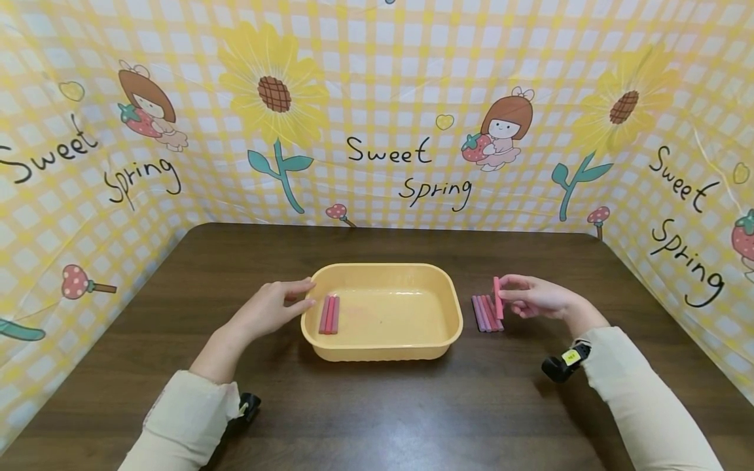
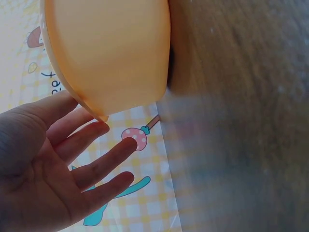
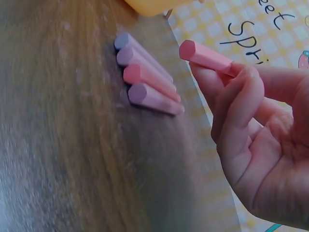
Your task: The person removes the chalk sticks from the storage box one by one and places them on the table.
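Note:
A yellow plastic basin point(image 1: 381, 353) stands mid-table, with three pink and purple chalk sticks point(image 1: 329, 315) side by side in its left end. At its left rim, my left hand point(image 1: 273, 304) holds the edge between thumb and fingers; the other fingers spread loosely outside the wall point(image 2: 111, 58). To the right of the basin, my right hand point(image 1: 536, 297) pinches a pink chalk stick point(image 3: 205, 55) between thumb and fingertips, raised above the table and roughly upright in the head view. Just left of that hand, several more chalk sticks point(image 3: 147, 75) lie in a row.
The dark wooden table point(image 1: 377, 412) is bordered at the back and sides by a yellow checked cloth point(image 1: 377, 98) with printed flowers and lettering. A small black camera point(image 1: 565, 363) sits at the right wrist, another point(image 1: 250, 407) at the left.

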`<control>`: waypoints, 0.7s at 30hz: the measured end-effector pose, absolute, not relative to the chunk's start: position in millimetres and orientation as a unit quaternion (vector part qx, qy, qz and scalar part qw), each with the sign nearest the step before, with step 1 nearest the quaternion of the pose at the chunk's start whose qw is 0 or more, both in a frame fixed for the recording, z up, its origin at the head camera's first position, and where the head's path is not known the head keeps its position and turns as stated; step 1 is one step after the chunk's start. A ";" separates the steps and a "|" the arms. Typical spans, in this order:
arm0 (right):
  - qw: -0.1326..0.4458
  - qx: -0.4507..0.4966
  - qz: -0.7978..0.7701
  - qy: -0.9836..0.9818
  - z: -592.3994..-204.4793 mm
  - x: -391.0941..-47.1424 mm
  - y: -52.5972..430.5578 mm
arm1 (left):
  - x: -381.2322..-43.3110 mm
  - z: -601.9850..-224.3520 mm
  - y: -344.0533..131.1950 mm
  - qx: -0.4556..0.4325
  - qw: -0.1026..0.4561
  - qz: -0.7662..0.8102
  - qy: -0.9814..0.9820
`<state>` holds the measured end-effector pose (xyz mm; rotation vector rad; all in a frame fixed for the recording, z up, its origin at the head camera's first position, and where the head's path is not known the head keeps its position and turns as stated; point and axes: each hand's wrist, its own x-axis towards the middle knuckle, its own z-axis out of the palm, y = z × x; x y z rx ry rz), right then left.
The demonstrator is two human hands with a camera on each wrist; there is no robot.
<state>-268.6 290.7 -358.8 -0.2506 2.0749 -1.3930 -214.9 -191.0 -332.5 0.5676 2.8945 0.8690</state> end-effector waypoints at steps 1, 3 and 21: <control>0.310 -0.093 -0.526 0.787 -358.9 -268.3 291.8 | -215.0 -332.6 -191.0 0.185 0.033 0.282 0.941; 0.311 -0.088 -0.523 0.789 -359.1 -267.7 293.7 | -215.1 -332.7 -190.9 0.187 0.031 0.281 0.941; 0.330 -0.031 -0.514 0.792 -368.5 -265.0 296.9 | -218.3 -337.1 -192.4 0.182 0.033 0.283 0.941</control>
